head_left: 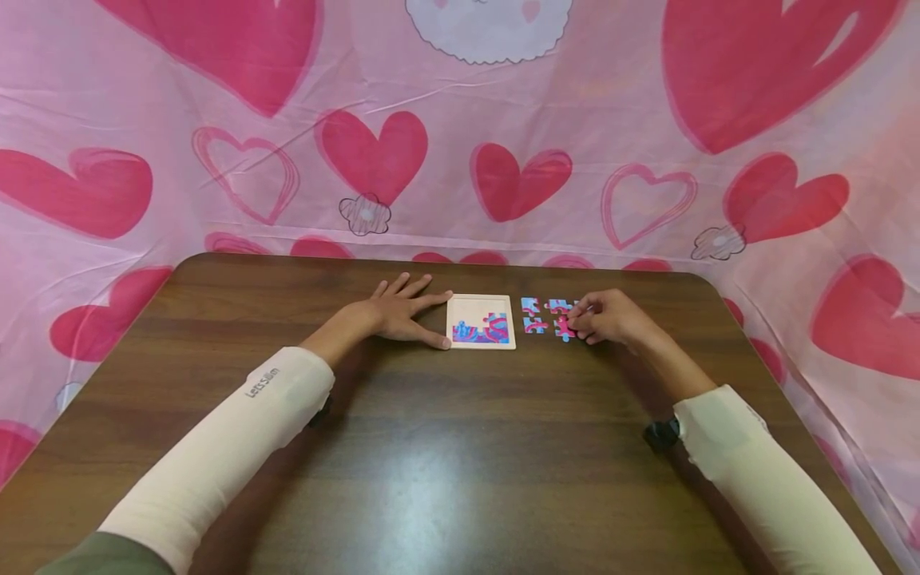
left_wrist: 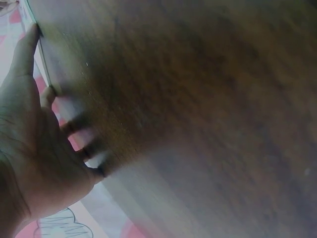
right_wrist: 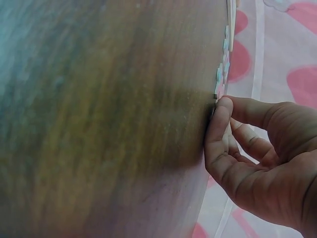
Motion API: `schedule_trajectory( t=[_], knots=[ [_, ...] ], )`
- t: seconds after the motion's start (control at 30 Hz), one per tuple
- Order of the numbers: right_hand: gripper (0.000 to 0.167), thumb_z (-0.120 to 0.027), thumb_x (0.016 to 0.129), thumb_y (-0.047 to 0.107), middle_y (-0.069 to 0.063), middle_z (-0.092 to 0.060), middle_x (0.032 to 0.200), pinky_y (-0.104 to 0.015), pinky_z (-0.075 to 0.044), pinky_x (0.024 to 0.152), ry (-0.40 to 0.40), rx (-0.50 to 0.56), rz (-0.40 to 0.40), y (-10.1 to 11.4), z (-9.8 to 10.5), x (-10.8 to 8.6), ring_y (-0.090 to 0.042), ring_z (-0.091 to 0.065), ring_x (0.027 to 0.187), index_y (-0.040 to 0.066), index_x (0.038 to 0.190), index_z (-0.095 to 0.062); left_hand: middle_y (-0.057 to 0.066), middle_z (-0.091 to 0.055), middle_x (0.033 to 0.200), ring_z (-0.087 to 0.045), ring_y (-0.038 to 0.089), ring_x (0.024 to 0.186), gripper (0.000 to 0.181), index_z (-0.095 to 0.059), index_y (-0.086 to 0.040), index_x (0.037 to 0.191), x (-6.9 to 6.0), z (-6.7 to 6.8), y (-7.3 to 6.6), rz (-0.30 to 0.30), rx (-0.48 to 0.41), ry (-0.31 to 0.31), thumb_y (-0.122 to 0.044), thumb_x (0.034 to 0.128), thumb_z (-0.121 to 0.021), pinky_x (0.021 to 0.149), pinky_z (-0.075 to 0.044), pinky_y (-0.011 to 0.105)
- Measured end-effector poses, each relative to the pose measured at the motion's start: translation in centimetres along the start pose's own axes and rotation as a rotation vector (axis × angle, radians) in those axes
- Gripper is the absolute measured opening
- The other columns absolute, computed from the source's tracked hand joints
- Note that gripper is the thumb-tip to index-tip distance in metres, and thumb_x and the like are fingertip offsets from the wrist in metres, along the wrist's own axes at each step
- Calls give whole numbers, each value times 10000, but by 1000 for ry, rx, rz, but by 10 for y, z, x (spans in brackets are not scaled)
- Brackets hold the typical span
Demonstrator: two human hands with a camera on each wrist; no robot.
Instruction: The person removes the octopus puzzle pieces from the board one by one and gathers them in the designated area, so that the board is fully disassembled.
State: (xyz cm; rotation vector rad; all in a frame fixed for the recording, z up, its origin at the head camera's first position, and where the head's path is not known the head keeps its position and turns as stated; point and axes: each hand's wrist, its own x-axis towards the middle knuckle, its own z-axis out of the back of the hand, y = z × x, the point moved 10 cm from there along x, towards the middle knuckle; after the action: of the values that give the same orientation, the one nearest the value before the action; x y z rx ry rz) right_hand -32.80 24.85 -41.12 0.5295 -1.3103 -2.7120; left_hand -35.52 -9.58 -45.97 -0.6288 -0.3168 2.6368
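A square wooden puzzle tray lies on the table, with joined blue, pink and purple puzzle pieces along its lower and right parts. My left hand is spread flat beside it, thumb and index fingertip touching the tray's left edge. Right of the tray lie several loose puzzle pieces. Over the rightmost ones is my right hand, its thumb and fingertips pinching the edge of a pink and blue puzzle piece. That hand partly hides the pieces under it. In the right wrist view the pieces show only edge-on.
The brown wooden table has rounded far corners. Just beyond its edges hangs a pink cloth printed with hearts, at the back and both sides.
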Motion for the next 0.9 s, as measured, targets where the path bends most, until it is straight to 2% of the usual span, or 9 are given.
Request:
schedule_trajectory(
  t=[0.07, 0.2, 0.3, 0.5, 0.57, 0.67, 0.77, 0.9],
  knots=[
    [258, -732, 1078, 55, -44, -767, 925, -247, -645, 687, -5, -4, 0, 1, 1, 0, -101, -697, 781, -129, 1256, -704, -37, 120, 1929, 220, 377, 1774, 1257, -142, -570, 1778, 1, 0, 0, -6, 3, -5, -1100, 734, -598, 1397, 142, 701],
    [244, -720, 1081, 68, -64, -771, 943, -257, -644, 689, -24, -21, 11, 4, 2, -1, -120, -694, 791, -114, 1243, -718, 15, 86, 1935, 196, 428, 1771, 1193, -167, -523, 1794, -14, 7, -12, -27, -21, -2, -1001, 818, -659, 1383, 145, 731],
    [244, -733, 1078, 93, -86, -784, 963, -266, -644, 697, -38, -37, 27, 9, 2, -2, -135, -699, 809, -94, 1234, -731, 9, 89, 1935, 203, 413, 1772, 1180, -164, -512, 1798, -23, 11, -18, -26, -31, 6, -976, 837, -667, 1389, 152, 714],
    [241, -759, 1070, 119, -142, -796, 991, -279, -646, 705, -35, -50, 94, 25, -6, -3, -157, -720, 811, -75, 1212, -752, -67, 118, 1927, 225, 344, 1777, 1232, -136, -584, 1772, -4, 2, -3, -1, -11, 5, -1078, 751, -617, 1404, 156, 672],
    [234, -767, 1062, 106, -152, -790, 983, -278, -643, 699, -31, -41, 125, 32, -11, -2, -163, -718, 795, -80, 1205, -756, -76, 125, 1925, 231, 340, 1775, 1229, -131, -598, 1767, -2, 1, -2, 2, -12, 3, -1082, 747, -617, 1404, 161, 667],
    [231, -783, 1046, 91, -139, -783, 941, -273, -620, 671, -26, -25, 153, 42, -19, 1, -160, -698, 763, -84, 1194, -760, -49, 119, 1929, 226, 366, 1774, 1215, -139, -576, 1776, -3, 2, -4, -4, -9, 1, -1052, 775, -637, 1397, 158, 688],
    [236, -803, 1033, 103, -109, -768, 912, -275, -613, 669, -19, -20, 148, 49, -27, 3, -156, -683, 756, -68, 1190, -764, -41, 118, 1930, 224, 374, 1774, 1194, -144, -552, 1786, -9, 4, -8, -7, -11, 3, -1014, 809, -653, 1396, 154, 695],
    [240, -818, 1018, 108, -124, -800, 964, -279, -631, 704, 0, -23, 140, 57, -38, 6, -163, -691, 786, -52, 1191, -774, -22, 115, 1931, 221, 386, 1773, 1184, -150, -531, 1793, -14, 6, -12, -18, -21, 5, -989, 829, -663, 1393, 156, 700]
  ],
)
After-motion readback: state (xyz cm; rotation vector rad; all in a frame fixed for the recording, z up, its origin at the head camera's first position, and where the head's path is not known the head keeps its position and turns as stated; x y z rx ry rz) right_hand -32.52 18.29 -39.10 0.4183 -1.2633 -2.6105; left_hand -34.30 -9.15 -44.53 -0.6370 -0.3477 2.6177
